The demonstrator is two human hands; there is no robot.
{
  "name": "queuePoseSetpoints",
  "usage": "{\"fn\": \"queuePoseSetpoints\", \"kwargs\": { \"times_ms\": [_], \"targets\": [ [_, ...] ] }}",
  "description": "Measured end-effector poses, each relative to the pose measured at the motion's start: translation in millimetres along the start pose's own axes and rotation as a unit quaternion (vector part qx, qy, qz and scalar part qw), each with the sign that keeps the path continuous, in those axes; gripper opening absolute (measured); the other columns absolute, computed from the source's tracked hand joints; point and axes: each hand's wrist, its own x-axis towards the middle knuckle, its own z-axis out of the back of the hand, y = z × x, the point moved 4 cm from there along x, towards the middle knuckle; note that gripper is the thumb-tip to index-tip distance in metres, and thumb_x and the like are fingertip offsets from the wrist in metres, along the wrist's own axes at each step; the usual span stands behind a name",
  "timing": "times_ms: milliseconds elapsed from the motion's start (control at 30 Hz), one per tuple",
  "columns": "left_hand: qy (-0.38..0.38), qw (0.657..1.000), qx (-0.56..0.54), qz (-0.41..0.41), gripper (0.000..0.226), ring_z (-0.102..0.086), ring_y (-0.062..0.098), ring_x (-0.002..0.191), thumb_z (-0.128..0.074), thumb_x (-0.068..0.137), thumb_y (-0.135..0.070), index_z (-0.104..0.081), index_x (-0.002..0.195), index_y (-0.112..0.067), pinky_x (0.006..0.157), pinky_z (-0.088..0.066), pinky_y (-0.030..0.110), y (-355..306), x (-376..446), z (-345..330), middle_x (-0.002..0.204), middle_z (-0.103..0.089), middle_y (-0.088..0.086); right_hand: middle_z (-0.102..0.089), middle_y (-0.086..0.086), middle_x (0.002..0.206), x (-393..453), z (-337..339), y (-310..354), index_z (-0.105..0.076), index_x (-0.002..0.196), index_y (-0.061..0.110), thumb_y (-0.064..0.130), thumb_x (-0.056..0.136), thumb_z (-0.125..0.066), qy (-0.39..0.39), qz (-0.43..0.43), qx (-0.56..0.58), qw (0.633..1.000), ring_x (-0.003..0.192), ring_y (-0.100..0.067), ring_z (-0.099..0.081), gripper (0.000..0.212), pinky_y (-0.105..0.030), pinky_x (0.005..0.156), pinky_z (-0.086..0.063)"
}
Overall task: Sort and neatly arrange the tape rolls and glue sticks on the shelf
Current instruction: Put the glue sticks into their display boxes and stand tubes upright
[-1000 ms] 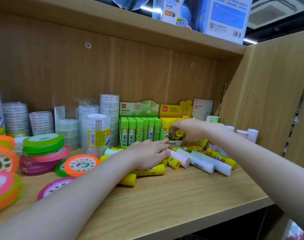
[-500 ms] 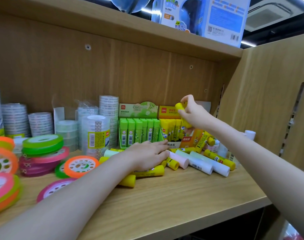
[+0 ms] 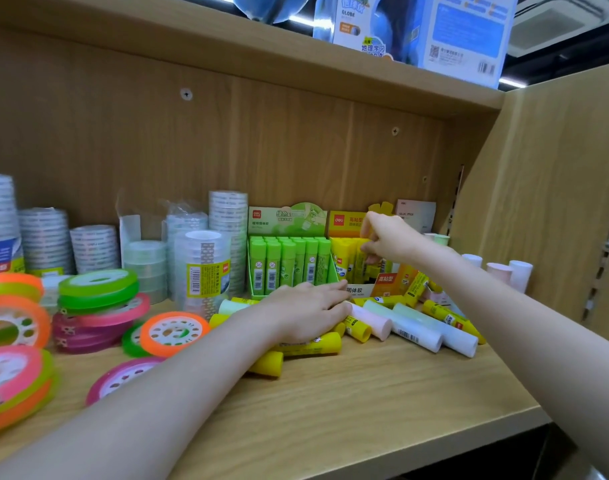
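Observation:
My right hand (image 3: pixel 391 239) reaches over the yellow glue box (image 3: pixel 346 221) at the back, fingers pinched on a yellow glue stick (image 3: pixel 360 259) standing among the others in it. To its left is a green box of upright green glue sticks (image 3: pixel 289 265). My left hand (image 3: pixel 306 311) lies flat on a pile of loose yellow glue sticks (image 3: pixel 311 346) in front of the boxes. Pastel glue sticks (image 3: pixel 417 329) lie on their sides to the right of the pile. Clear tape stacks (image 3: pixel 202 268) and coloured tape rolls (image 3: pixel 98 289) fill the left.
The wooden shelf board (image 3: pixel 365 417) has bare room at the front. A wooden side panel (image 3: pixel 556 202) closes the right end, with upright pastel sticks (image 3: pixel 504 271) near it. An upper shelf (image 3: pixel 227 46) overhead carries globe boxes (image 3: pixel 466 32).
My right hand picked a yellow glue stick off the pile, raised it, and has now lowered it into the yellow box. My left hand has stayed on the loose sticks.

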Motion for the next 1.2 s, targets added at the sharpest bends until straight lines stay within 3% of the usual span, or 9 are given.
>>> {"fn": "queuePoseSetpoints", "kwargs": {
  "times_ms": [133, 233, 400, 500, 667, 800, 967, 1100, 1200],
  "targets": [
    [-0.001, 1.0, 0.0, 0.001, 0.047, -0.018, 0.017, 0.142, -0.019, 0.099, -0.046, -0.022, 0.146, -0.036, 0.111, -0.023, 0.045, 0.1, 0.2, -0.6, 0.154, -0.004, -0.022, -0.061, -0.011, 0.109, 3.0, -0.7, 2.1, -0.06, 0.1, 0.012, 0.014, 0.088, -0.061, -0.052, 0.025, -0.103, 0.993, 0.096, -0.025, -0.057, 0.012, -0.035, 0.078, -0.047],
    [-0.001, 1.0, -0.002, 0.002, 0.047, -0.017, 0.017, 0.142, -0.019, 0.099, -0.046, -0.021, 0.146, -0.036, 0.111, -0.022, 0.045, 0.4, 0.8, -0.4, 0.154, -0.003, -0.023, -0.05, -0.009, 0.119, 3.9, 2.5, 2.4, -0.064, 0.11, 0.015, 0.01, 0.088, -0.06, -0.015, 0.032, -0.15, 0.988, 0.107, -0.027, -0.054, 0.023, -0.036, 0.083, -0.048],
    [-0.005, 1.0, -0.005, -0.004, 0.047, -0.018, 0.016, 0.142, -0.02, 0.099, -0.046, -0.023, 0.145, -0.036, 0.112, -0.023, 0.045, 0.5, 0.3, -0.8, 0.154, -0.004, -0.023, -0.055, -0.005, 0.122, -16.1, 33.2, 4.3, -0.065, 0.117, 0.018, 0.01, 0.087, -0.061, -0.015, 0.087, -0.167, 0.982, 0.101, -0.018, -0.055, 0.031, -0.03, 0.089, -0.045],
    [-0.017, 1.0, -0.016, -0.006, 0.046, -0.021, 0.014, 0.141, -0.022, 0.099, -0.046, -0.027, 0.144, -0.036, 0.111, -0.025, 0.043, -0.2, -0.1, 0.9, 0.154, -0.007, -0.023, -0.069, 0.004, 0.103, -46.1, 24.7, 8.0, -0.071, 0.106, 0.02, 0.013, 0.086, -0.063, 0.119, 0.118, -0.172, 0.971, 0.081, -0.005, -0.055, 0.023, -0.018, 0.074, -0.042],
    [-0.017, 1.0, -0.016, -0.007, 0.046, -0.02, 0.014, 0.141, -0.023, 0.099, -0.046, -0.027, 0.144, -0.038, 0.111, -0.025, 0.045, 0.7, 0.2, 1.0, 0.153, -0.008, -0.024, -0.068, 0.002, 0.105, -54.5, -2.7, -5.8, -0.066, 0.112, 0.018, 0.006, 0.082, -0.061, 0.191, 0.082, -0.199, 0.958, 0.094, -0.013, -0.062, 0.032, -0.025, 0.078, -0.052],
    [-0.016, 1.0, -0.016, -0.005, 0.046, -0.022, 0.014, 0.141, -0.023, 0.099, -0.045, -0.027, 0.144, -0.035, 0.111, -0.026, 0.044, 0.3, -0.4, 1.0, 0.153, -0.008, -0.024, -0.062, 0.003, 0.094, -50.1, 15.9, -3.6, -0.064, 0.098, 0.019, 0.023, 0.082, -0.067, 0.113, 0.105, -0.182, 0.971, 0.083, -0.012, -0.054, 0.018, -0.023, 0.072, -0.044],
    [-0.013, 1.0, -0.01, -0.002, 0.047, -0.023, 0.014, 0.14, -0.023, 0.099, -0.045, -0.027, 0.145, -0.034, 0.11, -0.027, 0.044, 0.1, 0.1, 1.2, 0.154, -0.008, -0.023, -0.06, 0.002, 0.087, -36.2, 67.5, 5.2, -0.061, 0.092, 0.019, 0.014, 0.082, -0.066, -0.085, 0.076, 0.03, 0.993, 0.083, -0.015, -0.057, 0.012, -0.022, 0.072, -0.043],
    [-0.011, 1.0, -0.008, -0.003, 0.047, -0.022, 0.015, 0.14, -0.023, 0.099, -0.045, -0.026, 0.145, -0.035, 0.111, -0.026, 0.045, 0.1, 0.4, 0.6, 0.154, -0.007, -0.023, -0.063, -0.001, 0.085, -25.7, 49.3, 7.9, -0.058, 0.089, 0.015, 0.016, 0.082, -0.069, -0.083, 0.061, 0.037, 0.994, 0.056, 0.0, -0.06, 0.014, -0.007, 0.054, -0.044],
    [-0.011, 1.0, -0.005, -0.002, 0.047, -0.022, 0.015, 0.14, -0.023, 0.099, -0.045, -0.026, 0.145, -0.035, 0.111, -0.025, 0.045, 0.4, 1.1, 0.7, 0.154, -0.007, -0.023, -0.064, -0.003, 0.085, -22.0, 29.4, 12.7, -0.06, 0.088, 0.012, 0.018, 0.082, -0.071, -0.062, 0.066, 0.009, 0.996, 0.064, -0.007, -0.06, 0.013, -0.014, 0.06, -0.046]
  ]
}}
